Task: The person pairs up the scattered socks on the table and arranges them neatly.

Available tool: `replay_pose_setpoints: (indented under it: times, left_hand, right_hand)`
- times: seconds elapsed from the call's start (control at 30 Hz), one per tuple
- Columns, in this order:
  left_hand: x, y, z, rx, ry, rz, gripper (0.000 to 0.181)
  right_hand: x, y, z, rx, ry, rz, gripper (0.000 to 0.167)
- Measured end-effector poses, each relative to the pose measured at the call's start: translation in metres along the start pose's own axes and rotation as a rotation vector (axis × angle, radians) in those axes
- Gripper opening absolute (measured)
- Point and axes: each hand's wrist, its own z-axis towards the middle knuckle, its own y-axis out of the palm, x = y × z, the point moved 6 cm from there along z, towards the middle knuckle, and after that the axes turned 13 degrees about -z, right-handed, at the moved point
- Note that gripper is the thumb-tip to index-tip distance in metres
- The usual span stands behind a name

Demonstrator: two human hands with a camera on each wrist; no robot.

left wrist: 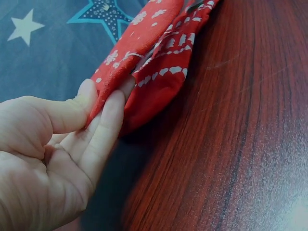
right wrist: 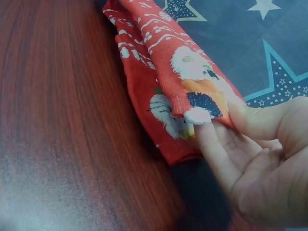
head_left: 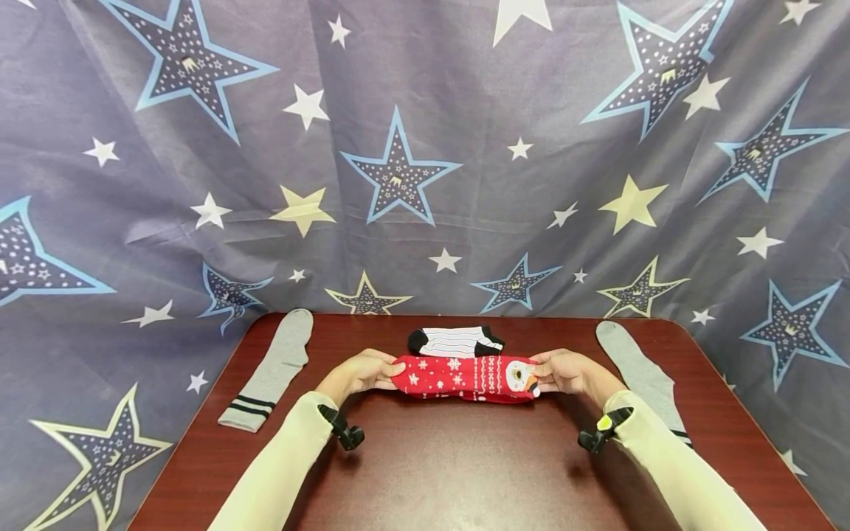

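Left hand (head_left: 361,372) pinches one end of red socks (head_left: 438,377), right hand (head_left: 564,371) pinches bear-print end; pair spans between them over worktop (head_left: 465,472). Black-and-white socks (head_left: 451,342) just behind. Left grey sock (head_left: 274,372) and right grey sock (head_left: 637,365) lie well apart.

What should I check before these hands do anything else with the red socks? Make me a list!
1. Left hand pinching the red sock bundle: ok, thumb and fingers hold one end.
2. Right hand pinching the other end: ok, by the bear picture.
3. Red layers lined up: not ok, in the right wrist view the lower layer sticks out from the upper layer.
4. Black-and-white sockwear apart from the red: cannot tell, the red overlaps it in the head view.
5. Left gray sock away from both hands: ok.
6. Right gray sock fully visible: not ok, the right sleeve covers some.
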Motion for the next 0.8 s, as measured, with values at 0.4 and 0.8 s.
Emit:
replay_pose_setpoints:
  times: [0.4,0.8]
  left_hand:
    - [0.0065,0.0024,0.0026,0.06,-0.02,0.138,0.031]
    - [0.0058,0.0046,0.0076,0.133,-0.046,0.185,0.031]
  right_hand:
    - [-0.0018,0.0009,-0.0002,0.026,0.022,-0.047,0.019]
    - [-0.0029,0.0033,-0.0005,0.053,0.047,-0.071,0.018]
